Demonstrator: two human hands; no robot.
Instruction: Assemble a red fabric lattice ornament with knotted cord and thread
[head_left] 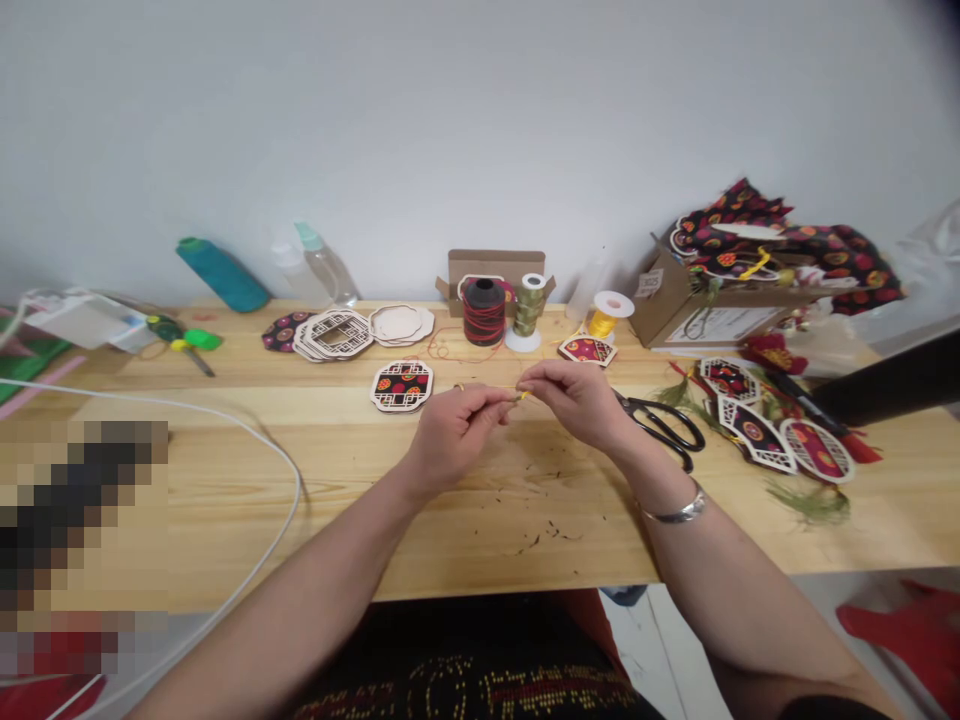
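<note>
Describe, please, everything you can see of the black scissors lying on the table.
The black scissors lie flat on the wooden table, just right of the right hand. Their two large loop handles, dark and seemingly metal, point right and toward the person; the blades run left and vanish behind the hand, so I cannot tell whether they are shut or touching it. To their right lie patterned ornaments with green tassels, apart from the handles.
</note>
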